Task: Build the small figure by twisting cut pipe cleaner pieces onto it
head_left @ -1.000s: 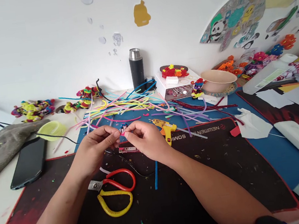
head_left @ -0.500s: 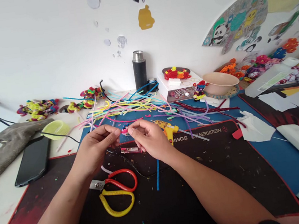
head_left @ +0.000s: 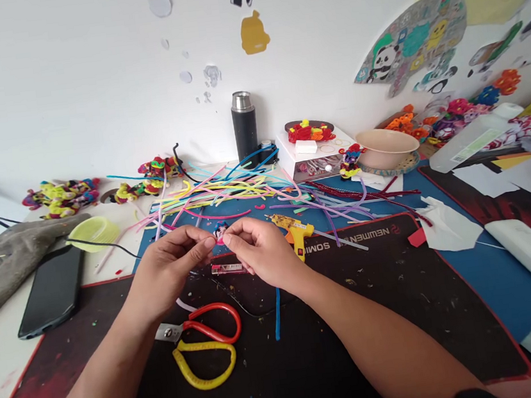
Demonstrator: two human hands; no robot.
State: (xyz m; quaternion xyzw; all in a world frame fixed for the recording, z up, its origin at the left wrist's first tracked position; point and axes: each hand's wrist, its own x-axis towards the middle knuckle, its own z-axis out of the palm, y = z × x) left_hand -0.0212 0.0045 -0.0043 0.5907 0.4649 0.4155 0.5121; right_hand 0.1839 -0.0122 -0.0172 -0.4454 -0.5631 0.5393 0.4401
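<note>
Closest of all, on the black mat (head_left: 382, 320), big scissors (head_left: 206, 366) with one red handle and one yellow handle, lying flat, with the metal end by the left arm. Just to the right, a blue stick (head_left: 277, 320), with its far end hidden behind the right arm. Off to the left, a black phone (head_left: 52, 293), lying flat. A little farther in, the left hand (head_left: 171, 262) and the right hand (head_left: 267, 250), up over the mat, facing each other across a tiny gap. Both narrow, with thumb and pointer finger pinched close. In the gap, at the right fingertips, a small pink bit (head_left: 220, 241). Too small to tell for sure about a hold on it.

Past the hands, a flat pink-red lighter (head_left: 228, 267), partly covered. Beside the right hand, a yellow glue gun (head_left: 299, 237). Behind the gap, a little blue toy (head_left: 220, 227), partly hidden. Then a messy heap of fuzzy sticks (head_left: 225, 189), yellow, pink, blue and more. Behind the heap, a tall black flask (head_left: 245, 130), upright. To its right, a white box (head_left: 285, 154) and a tan bowl (head_left: 388, 150). Last, a white wall (head_left: 85, 72) with paper shapes.
</note>
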